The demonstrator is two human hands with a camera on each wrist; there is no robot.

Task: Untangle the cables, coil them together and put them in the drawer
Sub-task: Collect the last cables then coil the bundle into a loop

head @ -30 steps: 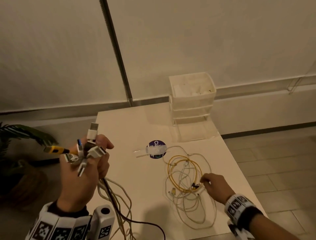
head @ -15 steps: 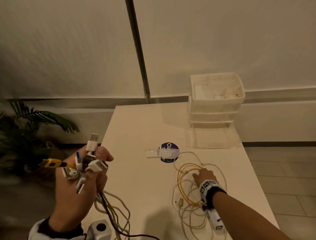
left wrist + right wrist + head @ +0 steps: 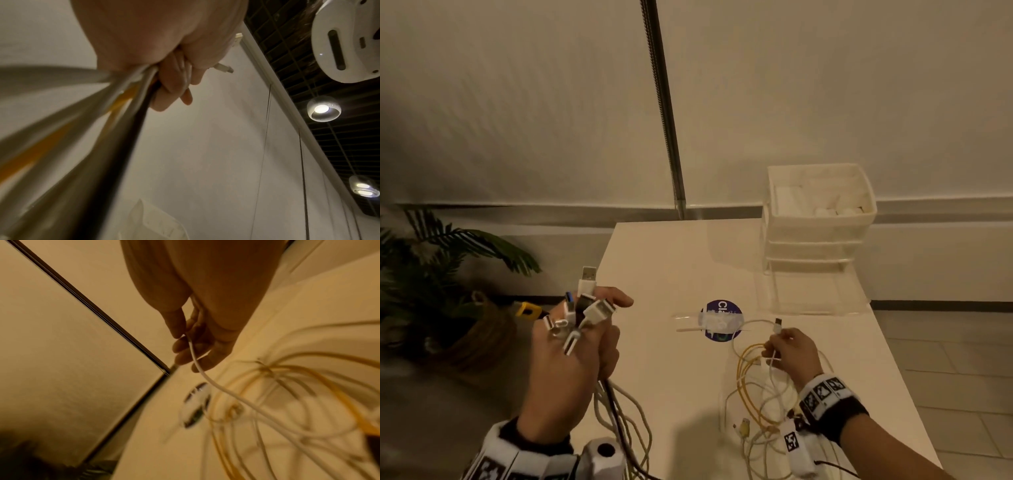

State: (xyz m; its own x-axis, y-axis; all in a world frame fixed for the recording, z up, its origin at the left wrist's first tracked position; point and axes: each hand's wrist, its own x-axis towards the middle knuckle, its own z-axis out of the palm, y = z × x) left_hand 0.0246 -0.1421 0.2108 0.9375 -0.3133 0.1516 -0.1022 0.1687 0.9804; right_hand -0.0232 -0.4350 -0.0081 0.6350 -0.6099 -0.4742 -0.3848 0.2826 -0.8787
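Observation:
My left hand (image 3: 575, 346) is raised left of the table and grips a bundle of cable ends (image 3: 582, 308); white, black and yellow plugs stick up above the fist, and the cords (image 3: 619, 418) hang down from it. In the left wrist view the fingers (image 3: 174, 84) curl round those cords (image 3: 115, 104). My right hand (image 3: 787, 353) pinches a white cable (image 3: 775, 330) by its plug end, lifted above a loose tangle of white and yellow cables (image 3: 750, 394) lying on the white table (image 3: 674, 267). The thin white cable (image 3: 205, 374) runs from the right fingers down to the tangle.
A white three-drawer organiser (image 3: 818, 219) stands at the table's back right, its bottom drawer (image 3: 811, 291) pulled out. A round purple sticker with tape (image 3: 720, 320) marks the table's middle. A potted plant (image 3: 431, 291) stands on the floor at left. A metal pole (image 3: 664, 109) rises behind the table.
My right hand has picked a white cable's plug end out of the tangle and raised it. The left hand keeps its grip on the bundle. The head view has shifted left.

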